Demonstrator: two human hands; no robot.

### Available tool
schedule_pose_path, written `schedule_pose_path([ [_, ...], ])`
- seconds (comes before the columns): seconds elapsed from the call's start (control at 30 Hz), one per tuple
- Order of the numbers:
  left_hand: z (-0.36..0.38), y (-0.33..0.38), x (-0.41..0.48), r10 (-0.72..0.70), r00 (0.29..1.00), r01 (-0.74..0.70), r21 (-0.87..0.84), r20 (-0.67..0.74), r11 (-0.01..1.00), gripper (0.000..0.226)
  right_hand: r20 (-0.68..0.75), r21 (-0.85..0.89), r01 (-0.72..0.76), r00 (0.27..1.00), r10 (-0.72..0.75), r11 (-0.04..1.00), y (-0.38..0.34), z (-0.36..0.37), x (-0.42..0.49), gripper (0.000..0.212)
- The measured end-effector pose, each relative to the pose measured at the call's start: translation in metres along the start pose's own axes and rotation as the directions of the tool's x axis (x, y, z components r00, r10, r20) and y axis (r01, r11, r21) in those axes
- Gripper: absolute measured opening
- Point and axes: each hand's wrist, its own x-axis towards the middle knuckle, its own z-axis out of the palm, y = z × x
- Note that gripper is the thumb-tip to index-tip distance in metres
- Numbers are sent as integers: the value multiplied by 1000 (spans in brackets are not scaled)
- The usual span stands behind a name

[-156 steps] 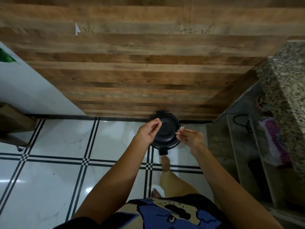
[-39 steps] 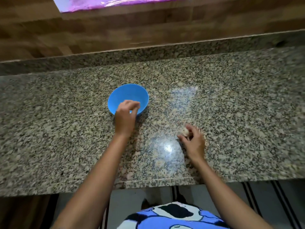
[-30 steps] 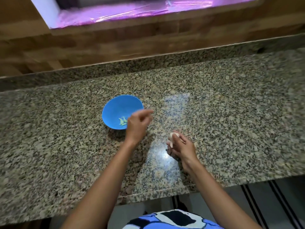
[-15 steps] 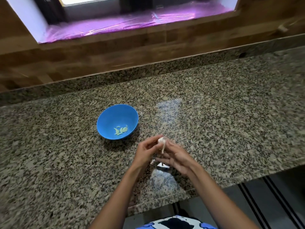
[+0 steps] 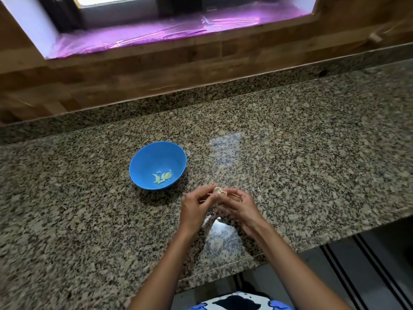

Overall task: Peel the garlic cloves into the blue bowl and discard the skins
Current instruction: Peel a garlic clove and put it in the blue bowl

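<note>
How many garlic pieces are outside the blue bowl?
1: a garlic piece pinched between the left hand and right hand over the counter; more may hide beneath them.

No text, label, brand, number or sign could be read anywhere in the frame. The bowl [image 5: 143,162], left of centre, was plain blue with no marking on its wall. The shirt [image 5: 237,303], at the bottom edge, carried only a black, white and blue print with no letters that could be made out. The counter [image 5: 312,153] showed nothing but its speckled stone pattern.
</note>
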Motion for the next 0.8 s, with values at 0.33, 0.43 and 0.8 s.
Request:
schedule_pose_path([
  [0.33, 7, 2, -6, -31, 998, 35, 88, -50, 995, 24, -43, -52, 101, 994, -103, 993, 17, -2, 0, 41],
  [0.43, 8, 0, -8, 11, 996, 3, 144, -90, 990, 22, -44, -60, 121, 991, -124, 991, 19, -2, -1, 45],
  [0.8, 10, 2, -5, -116, 991, 115, -18, -59, 993, 9, -153, -13, 47, 987, -48, 999, 25, 1, 4, 34],
])
